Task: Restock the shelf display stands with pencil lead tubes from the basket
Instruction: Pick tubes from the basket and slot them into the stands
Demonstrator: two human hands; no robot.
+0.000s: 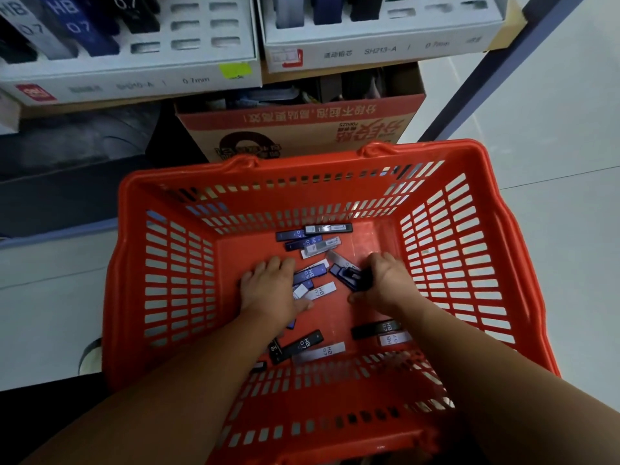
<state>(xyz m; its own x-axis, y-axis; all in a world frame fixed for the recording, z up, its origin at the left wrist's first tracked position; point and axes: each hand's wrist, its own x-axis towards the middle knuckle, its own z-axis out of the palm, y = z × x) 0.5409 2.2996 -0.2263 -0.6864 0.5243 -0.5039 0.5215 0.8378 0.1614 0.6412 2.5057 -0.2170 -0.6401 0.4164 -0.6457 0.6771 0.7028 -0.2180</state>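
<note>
Reaching into red basket [436,236], pressing scattered lead tubes [323,290] under spread, empty left grip [268,290], clutching several dark tubes [352,276] inside curled right grip [389,280].

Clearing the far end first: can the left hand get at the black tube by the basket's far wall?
Probably yes. The black tube lies uncovered, and only flat blue tubes lie between it and the left hand.

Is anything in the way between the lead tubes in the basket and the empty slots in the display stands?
Nothing visible does. The right hand grips tubes inside the open-topped red basket, and the empty slots of the white stand lie uncovered above; the cardboard box sits below them.
</note>
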